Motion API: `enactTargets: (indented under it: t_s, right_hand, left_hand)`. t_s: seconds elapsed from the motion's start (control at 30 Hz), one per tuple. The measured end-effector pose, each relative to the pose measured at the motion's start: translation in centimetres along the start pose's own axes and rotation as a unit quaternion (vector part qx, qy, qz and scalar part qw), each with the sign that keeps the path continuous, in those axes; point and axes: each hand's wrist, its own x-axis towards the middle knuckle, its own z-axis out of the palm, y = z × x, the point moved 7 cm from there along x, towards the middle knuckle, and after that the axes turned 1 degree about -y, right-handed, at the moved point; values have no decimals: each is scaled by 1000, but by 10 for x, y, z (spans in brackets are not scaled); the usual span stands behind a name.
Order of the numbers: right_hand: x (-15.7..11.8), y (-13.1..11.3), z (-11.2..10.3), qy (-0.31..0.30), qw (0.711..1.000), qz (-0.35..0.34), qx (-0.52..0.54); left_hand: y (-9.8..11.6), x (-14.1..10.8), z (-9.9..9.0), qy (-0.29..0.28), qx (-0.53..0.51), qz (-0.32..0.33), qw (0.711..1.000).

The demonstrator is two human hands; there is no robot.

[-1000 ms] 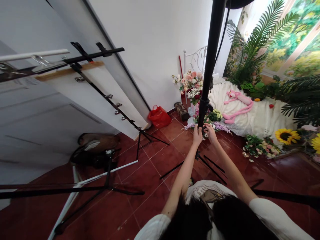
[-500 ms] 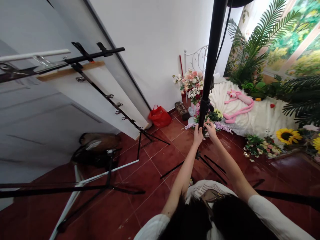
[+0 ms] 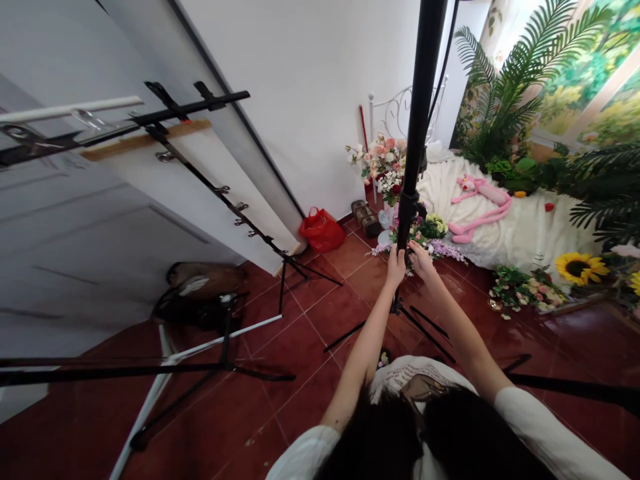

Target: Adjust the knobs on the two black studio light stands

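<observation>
A tall black light stand [image 3: 413, 153] rises upright in front of me, with a cable running down beside its upper part. My left hand [image 3: 397, 268] is wrapped round its lower pole from the left. On the right side of the same pole, my right hand [image 3: 421, 259] has its fingers bent and pressed together against it, at about the same height. Whether a knob lies under those fingertips is hidden. Below my hands, the stand's legs [image 3: 425, 327] spread over the floor. Behind the pole are artificial flowers [image 3: 387, 160].
A white fur cover [image 3: 530, 230] bears a pink plush toy [image 3: 487, 193], near palm fronds [image 3: 520, 87] and a sunflower [image 3: 580, 268]. A red bag [image 3: 323, 230] sits by the wall. To the left are a clamped white board [image 3: 240, 220] and tripod legs [image 3: 260, 373] on red tiles.
The right hand's fingers, slightly raised half a second ago, are now closer in against the pole. The left hand keeps its grip. The view has shifted slightly.
</observation>
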Motion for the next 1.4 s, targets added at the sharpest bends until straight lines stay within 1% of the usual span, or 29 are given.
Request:
enactTargets:
  t_s: [0.1,0.17,0.27,0.33,0.4,0.47,0.57,0.67,0.77,0.83,0.9,1.0,1.1,1.2,1.27,1.33,1.4]
  right_hand:
    - [-6,6,2,-45,998,0,45]
    - [-11,8,2,-60,996,-16,60]
    - [-15,10,-1,-47,998,-40,33]
    - [-15,12,-3,-31,998,-46,23]
    - [-15,13,-5,-23,998,-50,34]
    - [-13,13,-6,-21,997,-55,41]
    - [-10,13,-6,-24,997,-60,34]
    - [-6,14,-6,0,998,-46,43]
    - [-4,15,-7,44,996,-10,72]
    - [-4,12,-7,59,995,12,78]
    - [-5,5,-8,74,995,14,60]
    - [-6,-10,-9,100,995,-10,1]
    - [-5,-20,-7,112,992,-20,-51]
    - [-7,-24,-7,114,991,-11,-66]
    - [-12,-21,-9,102,993,6,-64]
    - [-24,-14,-15,79,995,37,-46]
    - [-41,-4,-26,54,996,74,-14]
  left_hand:
    - [6,0,0,-8,-5,24,1000]
    - [9,0,0,-12,-9,37,999]
    - [11,1,1,-17,-12,48,999]
    - [9,1,1,-17,-11,39,999]
    - [6,1,1,-13,-15,24,1000]
    - [5,1,1,-12,-20,19,1000]
    - [8,1,1,-16,-24,33,999]
    - [9,1,0,-13,-22,34,999]
    - [8,1,0,-7,-12,16,1000]
    - [7,1,-1,-5,-2,6,1000]
    - [8,1,-1,-10,5,4,1000]
    - [11,0,-1,-17,0,16,1000]
    - [11,-2,-1,-20,-5,29,999]
    - [10,-2,-1,-26,0,32,999]
    - [8,0,-1,-34,10,27,999]
    - [6,0,-2,-49,22,22,998]
    - [3,-2,-4,-58,33,22,998]
